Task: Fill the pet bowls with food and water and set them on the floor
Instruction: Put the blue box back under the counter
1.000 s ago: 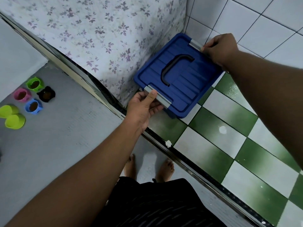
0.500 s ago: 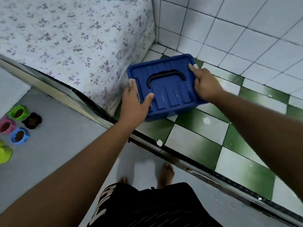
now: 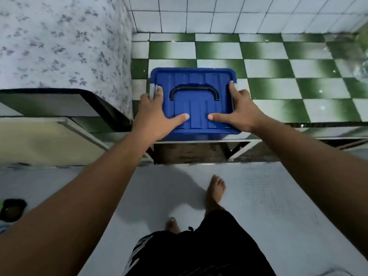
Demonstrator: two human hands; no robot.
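Left hand (image 3: pixel 157 114) and right hand (image 3: pixel 238 110) clamp opposite sides of blue plastic lidded storage box (image 3: pixel 199 80), thumbs flat on lid. Box at 12 o'clock over green-white checkered floor tiles (image 3: pixel 278 86). Black pet bowl (image 3: pixel 12 208) at 8 o'clock, contents unreadable. Judgement: filling unconfirmed, no water seen. Versus half-second back: box now squared to body, other coloured bowls out of view.

The light is dim, cool and bluish, soft enough to leave only a diffuse shadow on the grey floor (image 3: pixel 268 196) near 6 o'clock. The blue box (image 3: pixel 199 108) at centre is fairly sharp. Motion blur smears the floral cloth (image 3: pixel 59 46) at 10 o'clock and the checkered tiles (image 3: pixel 278 86) at 2 o'clock, where a faint sheen shows. Wide-angle distortion bows the wall tiles (image 3: pixel 219 14) at 12 o'clock.
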